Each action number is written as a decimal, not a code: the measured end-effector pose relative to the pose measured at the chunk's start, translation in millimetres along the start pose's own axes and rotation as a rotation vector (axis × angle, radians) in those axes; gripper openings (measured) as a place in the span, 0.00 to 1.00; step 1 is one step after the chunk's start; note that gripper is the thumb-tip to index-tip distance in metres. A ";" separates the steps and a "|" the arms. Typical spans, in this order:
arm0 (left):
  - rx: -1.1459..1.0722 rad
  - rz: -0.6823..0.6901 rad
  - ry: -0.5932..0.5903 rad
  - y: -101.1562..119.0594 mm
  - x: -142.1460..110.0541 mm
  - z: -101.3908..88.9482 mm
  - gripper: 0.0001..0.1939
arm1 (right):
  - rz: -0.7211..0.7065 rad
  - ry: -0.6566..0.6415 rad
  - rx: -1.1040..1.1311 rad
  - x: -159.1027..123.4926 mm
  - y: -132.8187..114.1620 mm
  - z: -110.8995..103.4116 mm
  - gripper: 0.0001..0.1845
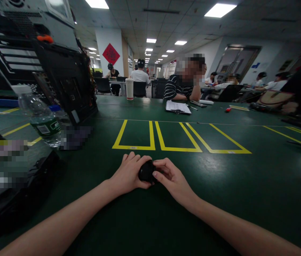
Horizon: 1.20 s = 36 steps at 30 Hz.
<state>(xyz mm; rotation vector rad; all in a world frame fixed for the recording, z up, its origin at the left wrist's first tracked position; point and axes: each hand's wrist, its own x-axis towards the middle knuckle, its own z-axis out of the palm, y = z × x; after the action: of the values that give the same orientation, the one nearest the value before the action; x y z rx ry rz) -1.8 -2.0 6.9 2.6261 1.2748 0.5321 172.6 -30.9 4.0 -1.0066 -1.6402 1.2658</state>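
Low in the middle of the frame, the left hand (128,173) and the right hand (169,178) meet around a small black object (146,171), rounded and smooth with a dull sheen. The left hand curls over its left side, fingers folded and thumb along the bottom; the right hand pinches its right edge with thumb and fingertips bent inward. Both hands are closed on it, and it sits just above or on the table surface; which one cannot be told. What the object is stays unclear, since the hands cover most of it.

Bare forearms run from the lower corners of the frame up to the hands. Beneath them spreads a dark green table mat (246,185), matte with soft glare patches. Just above the hands, yellow tape outlines (175,149) form three open boxes, the left one near upright, the others slanting to the right.

At the left of the frame, a clear plastic water bottle (40,115) with a ribbed body and green label stands tilted by the lens. Behind it rises a black open metal frame (65,78) with slats and panels.

In the upper middle, a white clipboard with paper (178,107) lies flat, and behind it a person in a striped shirt (177,89) leans on the table. Farther left stands a white cylindrical cup (129,89). A red diamond-shaped sign (111,53) hangs on a white pillar in the background.
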 end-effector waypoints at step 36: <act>-0.053 -0.021 -0.046 5.1 -2.2 -10.8 0.28 | 0.014 -0.015 -0.051 2.1 0.9 -1.2 0.13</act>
<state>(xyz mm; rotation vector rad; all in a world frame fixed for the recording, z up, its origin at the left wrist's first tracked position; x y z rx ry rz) -3.5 -6.8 17.9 2.5635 1.2560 0.4919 173.1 -28.4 3.6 -1.0430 -1.6869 1.2496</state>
